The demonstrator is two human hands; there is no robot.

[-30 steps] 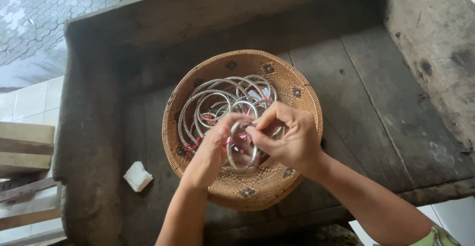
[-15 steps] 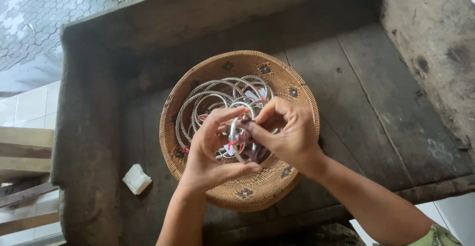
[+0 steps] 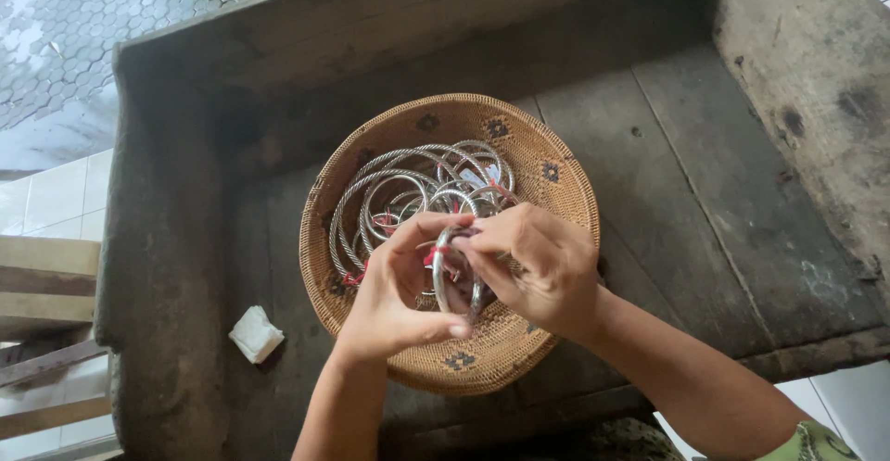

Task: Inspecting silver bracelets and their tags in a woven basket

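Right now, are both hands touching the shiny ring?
Touching. The head view shows the left hand and right hand pinching the silver ring from both sides above the woven basket.

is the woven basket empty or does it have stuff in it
Not empty. The woven basket holds a pile of silvery wire rings, and both hands, left and right, hold one ring above it.

Both hands are crowding the near half of the woven basket (image 3: 436, 127), the left hand (image 3: 394, 299) and right hand (image 3: 542, 271) closing the way down to the silver rings (image 3: 408, 188) from the front. The far half is lying open from above. The wooden bench's raised back (image 3: 389, 16) and side wall (image 3: 816, 100) are hemming the basket in behind and to the right. Bare planks are offering room right of the basket; on the left, what is probably a crumpled white tissue (image 3: 255, 333) is lying near the rim.
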